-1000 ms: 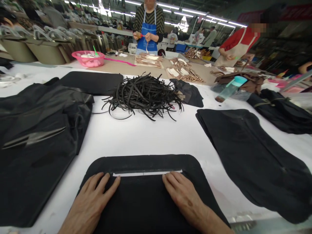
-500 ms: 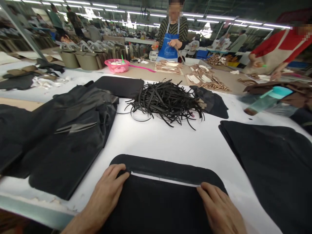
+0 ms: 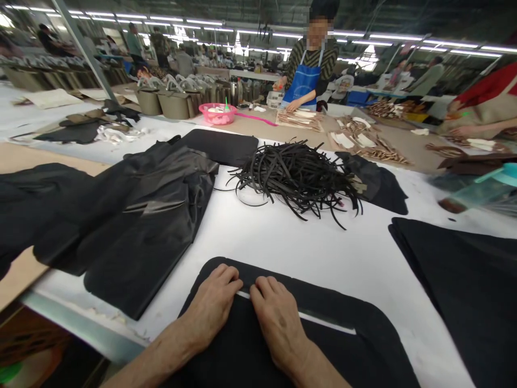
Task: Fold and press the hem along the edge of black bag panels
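Observation:
A black sheet with rounded corners (image 3: 335, 293) lies before me on the white-covered table (image 3: 250, 231). A narrow white strip (image 3: 327, 322) runs along it, below its far edge. My left hand (image 3: 216, 302) has its fingers bent and pinched onto the sheet at the strip's left end. Close beside it, my right hand (image 3: 278, 318) pinches the sheet with curled fingers, covering part of the strip. The fingertips of both hands are partly hidden. Right of the hands, the strip shows uncovered.
A tangled heap of thin black strips (image 3: 299, 175) lies beyond the sheet. Black panels are piled left (image 3: 153, 226) and right (image 3: 468, 280). A teal-lidded bottle (image 3: 476, 188) lies at right. Across the table, a person in a blue apron (image 3: 305, 83) stands near a pink basin (image 3: 218, 113).
My right hand has moved left along the white strip, from its right end to beside my left hand. My left hand stays near the left end. The view has turned left.

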Motion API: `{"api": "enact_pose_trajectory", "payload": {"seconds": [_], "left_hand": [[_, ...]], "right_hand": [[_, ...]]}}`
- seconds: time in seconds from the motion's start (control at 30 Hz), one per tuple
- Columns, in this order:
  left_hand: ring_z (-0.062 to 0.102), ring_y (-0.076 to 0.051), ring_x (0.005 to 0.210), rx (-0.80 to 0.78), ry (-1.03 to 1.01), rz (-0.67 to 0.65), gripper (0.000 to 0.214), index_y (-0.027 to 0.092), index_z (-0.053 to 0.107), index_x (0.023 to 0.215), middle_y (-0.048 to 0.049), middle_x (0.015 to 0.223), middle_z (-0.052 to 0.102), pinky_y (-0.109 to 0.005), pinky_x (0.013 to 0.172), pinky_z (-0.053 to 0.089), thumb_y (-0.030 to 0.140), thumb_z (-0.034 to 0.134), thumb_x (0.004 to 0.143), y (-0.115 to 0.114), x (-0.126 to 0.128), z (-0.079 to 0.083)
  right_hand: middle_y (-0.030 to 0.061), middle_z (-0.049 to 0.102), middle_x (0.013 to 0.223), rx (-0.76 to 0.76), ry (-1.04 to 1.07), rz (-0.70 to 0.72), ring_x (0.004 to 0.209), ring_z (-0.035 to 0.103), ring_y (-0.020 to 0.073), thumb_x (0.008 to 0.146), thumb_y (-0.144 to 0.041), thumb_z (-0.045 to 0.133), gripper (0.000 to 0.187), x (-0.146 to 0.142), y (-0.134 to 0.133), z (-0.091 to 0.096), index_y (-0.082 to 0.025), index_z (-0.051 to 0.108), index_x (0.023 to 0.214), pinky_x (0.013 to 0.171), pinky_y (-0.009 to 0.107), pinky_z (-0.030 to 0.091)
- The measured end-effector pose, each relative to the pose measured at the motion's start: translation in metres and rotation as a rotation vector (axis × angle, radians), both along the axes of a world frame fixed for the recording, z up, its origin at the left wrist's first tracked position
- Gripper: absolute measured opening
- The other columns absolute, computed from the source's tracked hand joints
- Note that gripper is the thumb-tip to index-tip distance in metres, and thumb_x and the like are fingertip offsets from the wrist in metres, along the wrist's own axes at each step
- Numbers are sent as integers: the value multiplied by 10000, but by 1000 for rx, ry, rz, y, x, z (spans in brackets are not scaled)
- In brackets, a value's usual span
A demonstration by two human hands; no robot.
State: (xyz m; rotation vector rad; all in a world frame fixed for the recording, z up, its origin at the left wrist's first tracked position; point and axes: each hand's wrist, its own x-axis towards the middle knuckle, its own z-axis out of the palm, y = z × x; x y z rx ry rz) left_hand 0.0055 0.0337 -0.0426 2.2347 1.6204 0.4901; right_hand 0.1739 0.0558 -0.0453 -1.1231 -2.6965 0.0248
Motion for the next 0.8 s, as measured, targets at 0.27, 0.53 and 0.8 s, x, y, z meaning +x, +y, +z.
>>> {"api": "enact_pose_trajectory", "payload": {"seconds": [0.27,0.53,0.8], "left_hand": [[489,-175,882,54,75,-104,190,185,570,864,-31,950,553,-324,795,461,62,426,847,4,0,-2],[503,-180,839,130,103,-90,146,170,554,823,-34,889,552,-322,756,472,82,442,853,6,2,-10],[516,-184,864,160,92,-77,170,173,560,872,-40,931,567,-325,767,480,62,437,834,6,1,-12]], "right_hand": [[44,518,785,120,-41,86,718,457,218,716,6,529,209,-1,1,-11,-159,558,841,601,343,375],[3,534,806,-160,62,44,763,491,165,813,-64,558,143,7,20,8,-200,540,775,655,276,392],[18,518,824,23,16,-16,756,477,203,792,-107,581,126,6,11,-1,-204,518,843,669,336,369]]}}
